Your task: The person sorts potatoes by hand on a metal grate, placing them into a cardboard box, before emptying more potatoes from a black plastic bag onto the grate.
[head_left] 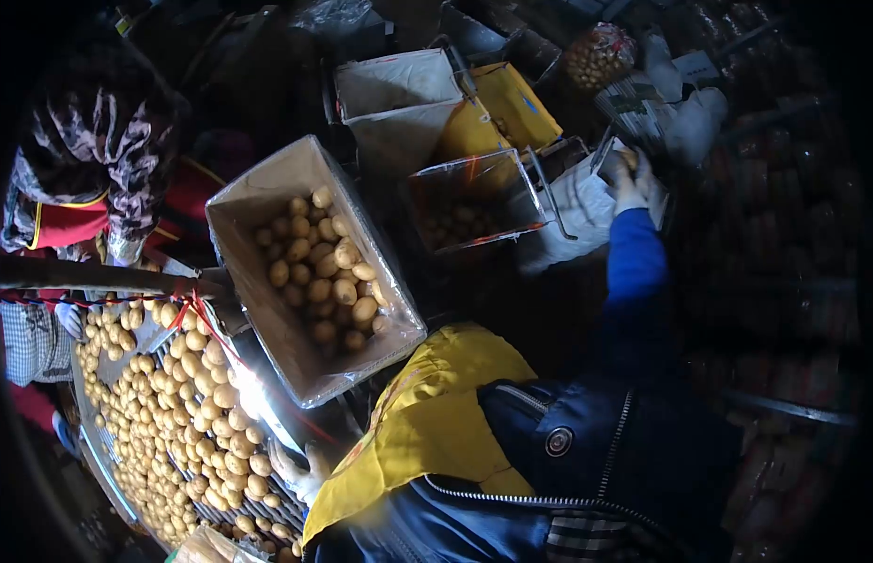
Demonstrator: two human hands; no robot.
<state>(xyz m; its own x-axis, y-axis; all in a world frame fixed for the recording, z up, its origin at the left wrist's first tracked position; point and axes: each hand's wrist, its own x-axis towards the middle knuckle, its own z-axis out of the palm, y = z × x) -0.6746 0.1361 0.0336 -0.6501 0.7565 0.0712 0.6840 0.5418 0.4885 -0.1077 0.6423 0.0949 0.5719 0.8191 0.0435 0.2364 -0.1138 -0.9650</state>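
My left hand (303,471), in a pale glove, is at the near edge of a roller sorting table (211,502), with its fingers apart beside the potatoes (206,403). My right hand (630,186), gloved too, reaches far out over a white-lined container (587,202). Its fingers are curled round a potato (629,159), which shows only in part. Between my arms stands a large plastic-lined cardboard box (361,230) with many potatoes in its bottom. A smaller wire-framed bin (474,235) near my right forearm holds some potatoes in shadow.
A white-lined box (399,84) and a yellow crate (516,103) stand behind. A metal bar (99,274) crosses above the table. At the left, a co-worker in a patterned sleeve (117,159) bends close; another gloved hand (68,319) shows below. A potato bag (601,56) lies back right.
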